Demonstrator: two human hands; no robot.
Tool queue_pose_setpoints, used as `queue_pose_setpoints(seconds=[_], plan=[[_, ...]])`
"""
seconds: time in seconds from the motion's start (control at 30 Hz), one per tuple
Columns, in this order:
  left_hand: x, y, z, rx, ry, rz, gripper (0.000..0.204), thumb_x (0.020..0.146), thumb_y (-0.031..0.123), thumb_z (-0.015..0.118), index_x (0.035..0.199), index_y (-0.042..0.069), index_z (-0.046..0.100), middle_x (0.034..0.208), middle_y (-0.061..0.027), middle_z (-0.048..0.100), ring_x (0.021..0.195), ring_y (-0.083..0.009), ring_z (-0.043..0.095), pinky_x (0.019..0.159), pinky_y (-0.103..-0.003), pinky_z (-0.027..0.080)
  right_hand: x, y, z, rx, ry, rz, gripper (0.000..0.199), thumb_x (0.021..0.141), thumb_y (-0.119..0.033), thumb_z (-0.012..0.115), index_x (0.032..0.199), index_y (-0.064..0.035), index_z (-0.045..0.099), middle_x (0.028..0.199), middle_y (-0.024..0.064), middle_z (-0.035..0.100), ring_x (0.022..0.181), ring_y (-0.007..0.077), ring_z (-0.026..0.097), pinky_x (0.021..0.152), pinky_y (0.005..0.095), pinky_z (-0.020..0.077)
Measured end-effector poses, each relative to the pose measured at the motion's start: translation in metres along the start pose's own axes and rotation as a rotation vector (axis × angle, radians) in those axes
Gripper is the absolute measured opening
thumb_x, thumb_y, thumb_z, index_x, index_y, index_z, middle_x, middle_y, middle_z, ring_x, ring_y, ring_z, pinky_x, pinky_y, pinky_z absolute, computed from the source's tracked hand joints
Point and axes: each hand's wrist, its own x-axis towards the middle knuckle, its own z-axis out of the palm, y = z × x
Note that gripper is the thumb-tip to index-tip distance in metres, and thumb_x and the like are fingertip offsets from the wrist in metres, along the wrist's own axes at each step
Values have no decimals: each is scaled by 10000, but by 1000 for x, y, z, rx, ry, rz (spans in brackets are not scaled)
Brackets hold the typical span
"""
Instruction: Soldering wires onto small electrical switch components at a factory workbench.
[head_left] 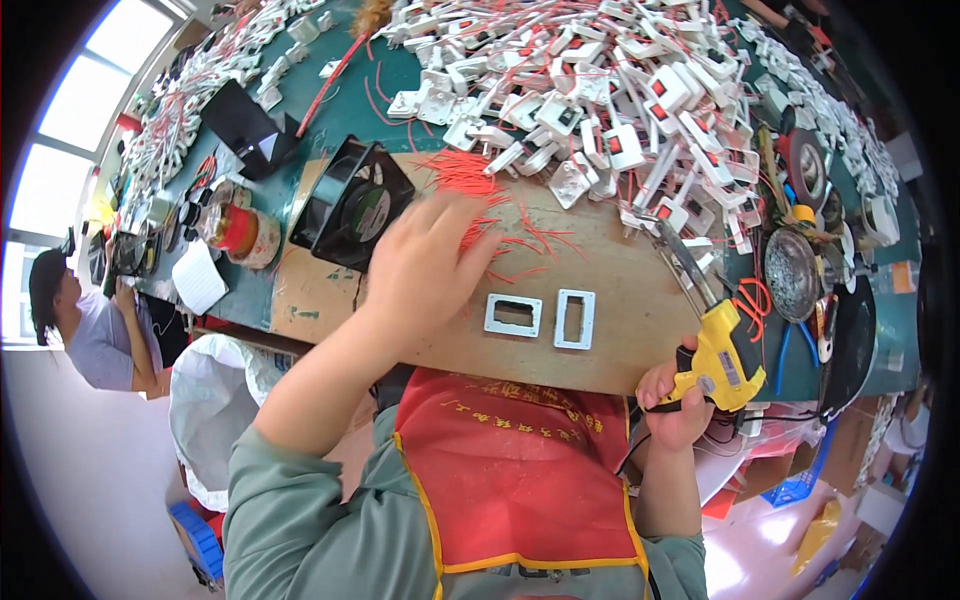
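Left hand (425, 265) lies palm down, fingers spread, on the red wires (470, 180), apparently gathering some; grip hidden. Right hand (675, 400) is closed around the yellow gun (722, 355), held ready at the board (600, 330) edge. 2 frames (540, 317) lie between.

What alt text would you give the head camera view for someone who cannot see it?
A person at a wooden board reaches their left hand into loose red wires while the right hand grips a yellow soldering gun. Two white rectangular frames lie between; a heap of white switches sits beyond.
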Motion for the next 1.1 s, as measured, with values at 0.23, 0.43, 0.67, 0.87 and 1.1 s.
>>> queue_pose_setpoints(seconds=[0.23, 0.43, 0.67, 0.87, 1.1], plan=[[68, -16, 44, 201, -48, -112, 156, 821, 184, 684, 876, 38, 684, 1020, -131, 662, 979, -331, 616, 845, -417, 493, -3, 1, 3, -17, 9, -19, 700, 887, -433, 668, 1356, 4, 387, 700, 24, 508, 534, 133, 490, 492, 289, 424], [60, -22, 52, 138, 36, -14, 129, 800, 147, 695, 839, 28, 662, 1004, -117, 665, 954, -338, 605, 844, -443, 474, 2, -1, 5, -31, -8, 3, 704, 886, -442, 670, 1358, -2, 386, 701, 19, 509, 529, 130, 487, 492, 288, 424], [58, -27, 52, 219, -7, -85, 179, 791, 163, 703, 947, 81, 675, 998, -89, 675, 962, -289, 610, 806, -462, 439, 0, -1, 5, 23, 39, 46, 760, 827, -395, 755, 1367, 9, 406, 728, 44, 524, 574, 155, 515, 522, 313, 458], [55, -21, 45, 118, 146, 43, 127, 781, 139, 710, 890, 89, 668, 1078, -100, 664, 995, -298, 616, 859, -462, 444, -1, -1, 6, -78, 41, 11, 730, 866, -459, 689, 1355, -6, 389, 693, 17, 502, 521, 128, 485, 485, 285, 414], [4, 19, 21, -281, -42, 94, 131, 761, 106, 718, 873, 89, 652, 1161, -118, 640, 1043, -325, 607, 893, -411, 471, -1, -1, 3, -8, 62, 59, 745, 836, -411, 732, 1360, 5, 403, 713, 32, 509, 554, 152, 501, 502, 302, 427]])
